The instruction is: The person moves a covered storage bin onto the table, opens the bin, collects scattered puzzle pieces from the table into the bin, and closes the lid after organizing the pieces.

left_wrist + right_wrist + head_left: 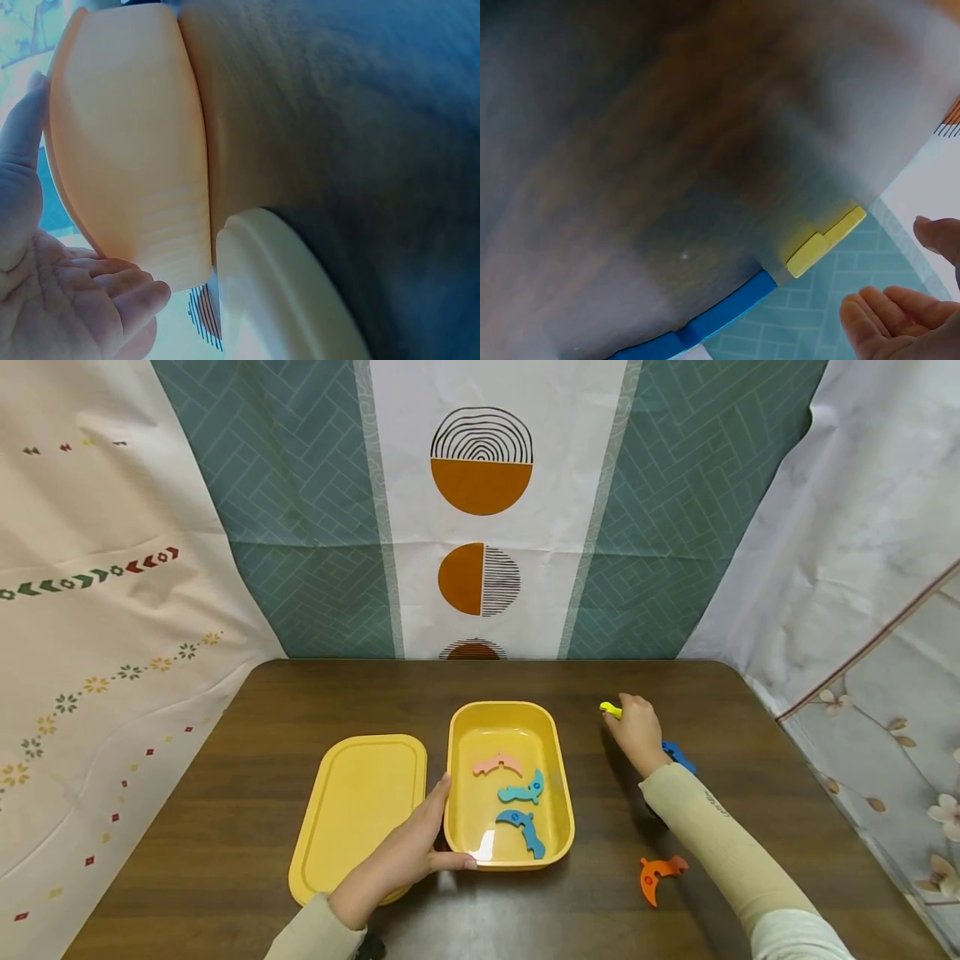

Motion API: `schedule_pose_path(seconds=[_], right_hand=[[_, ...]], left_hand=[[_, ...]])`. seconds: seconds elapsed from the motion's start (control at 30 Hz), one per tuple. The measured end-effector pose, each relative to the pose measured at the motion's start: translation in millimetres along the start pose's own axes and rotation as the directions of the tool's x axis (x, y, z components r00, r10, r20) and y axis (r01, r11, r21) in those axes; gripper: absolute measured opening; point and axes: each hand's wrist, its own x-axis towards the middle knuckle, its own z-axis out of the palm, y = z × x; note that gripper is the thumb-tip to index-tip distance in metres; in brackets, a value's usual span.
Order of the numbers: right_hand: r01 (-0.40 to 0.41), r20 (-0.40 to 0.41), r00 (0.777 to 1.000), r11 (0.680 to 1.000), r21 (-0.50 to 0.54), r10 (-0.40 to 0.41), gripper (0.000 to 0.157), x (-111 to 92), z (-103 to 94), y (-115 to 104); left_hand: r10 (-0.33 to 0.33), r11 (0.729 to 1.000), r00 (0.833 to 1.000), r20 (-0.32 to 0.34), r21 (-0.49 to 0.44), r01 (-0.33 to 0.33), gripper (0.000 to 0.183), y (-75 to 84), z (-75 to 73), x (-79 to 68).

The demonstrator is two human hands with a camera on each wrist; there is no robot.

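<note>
My left hand (408, 847) holds the near left corner of a yellow plastic box (465, 735), thumb along the near rim and fingers at the left wall. Inside lie small knife-shaped toys: a pink one (498, 763), a teal one (522, 788) and a blue one (525, 831). To the right of the box, my right hand (636, 735) reaches over the table to a yellow knife-shaped toy (610, 709). The right wrist view shows this yellow toy (826, 241) lying beyond the fingertips, with thumb and fingers apart.
A yellow lid (363, 810) lies flat left of the box. Another blue toy (681, 758) is partly hidden by the right wrist. An orange toy (660, 875) lies nearer, beside the right forearm. Patterned cloths (300, 485) hang behind the brown table (255, 760).
</note>
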Motion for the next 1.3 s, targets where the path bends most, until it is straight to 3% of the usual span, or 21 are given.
schedule_pose_path(seconds=[0.5, 0.83, 1.3], right_hand=[[-0.059, 0.078, 0.995, 0.997, -0.055, 0.063, 0.044, 6.9, 2.8, 10.9], [-0.107, 0.125, 0.985, 0.991, -0.075, 0.116, 0.030, 7.5, 5.8, 10.2], [-0.176, 0.176, 0.964, 0.976, -0.125, 0.197, 0.030, 10.0, 0.8, 14.8]], left_hand=[[0.001, 1.000, 1.000, -0.002, 0.011, -0.001, 0.112, -0.6, -0.1, -0.2], [-0.002, 1.000, 1.000, -0.006, 0.017, 0.003, 0.112, -1.3, 0.1, -0.7], [0.003, 1.000, 1.000, -0.005, -0.012, -0.003, 0.114, -2.1, 0.8, -0.3]])
